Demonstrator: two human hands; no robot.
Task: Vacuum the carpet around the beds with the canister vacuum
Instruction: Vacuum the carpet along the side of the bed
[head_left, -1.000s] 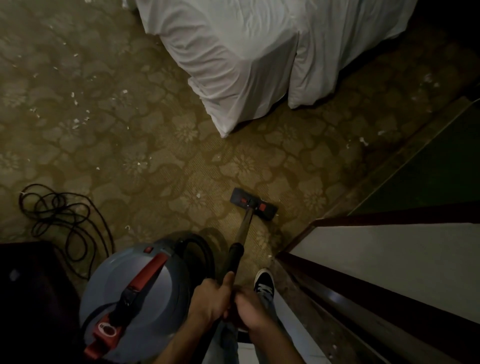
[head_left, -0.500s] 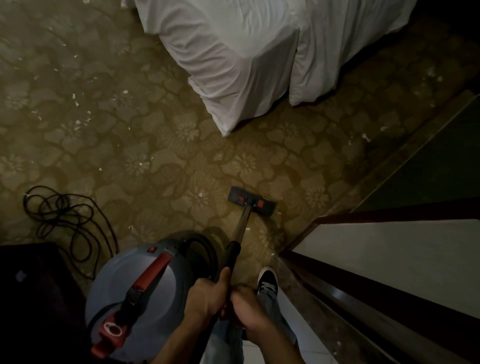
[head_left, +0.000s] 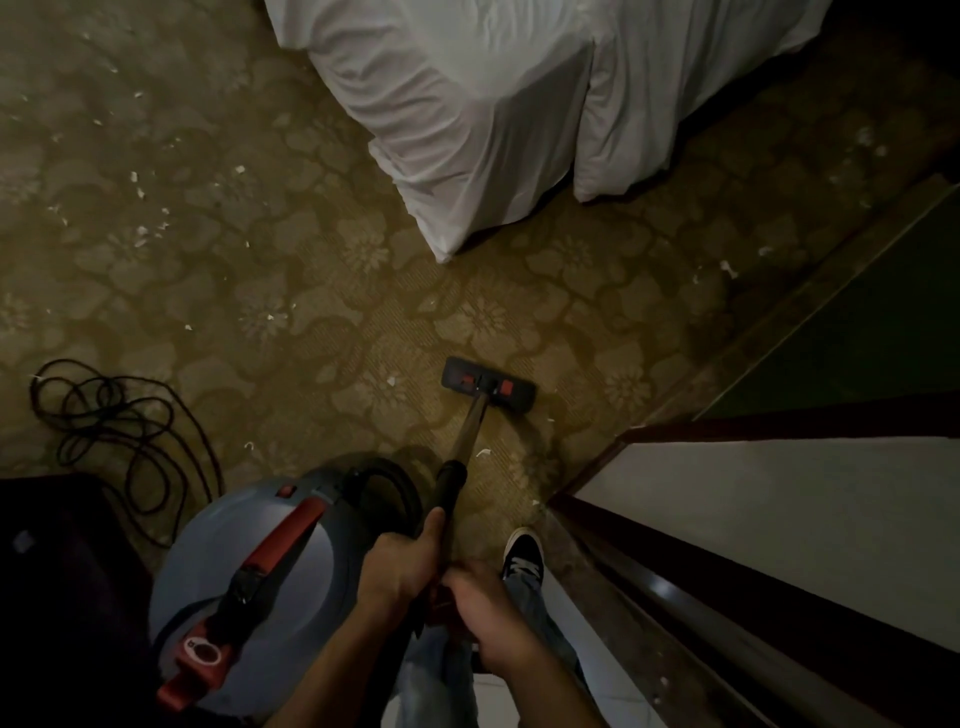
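Your black-and-metal vacuum wand (head_left: 469, 434) points away from you, slightly right, its black floor head (head_left: 487, 385) on the olive patterned carpet (head_left: 291, 270) near the white-sheeted bed (head_left: 467, 104). Your left hand (head_left: 400, 566) and, behind it, your right hand (head_left: 493, 618) grip its near end, fingers curled round it.

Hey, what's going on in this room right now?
A person is vacuuming the carpet. Their left hand and right hand both grip the wand, whose floor head lies flat on the carpet short of the white bed. The grey canister stands at their left, beside a loose cord. White scraps litter the carpet farther left.
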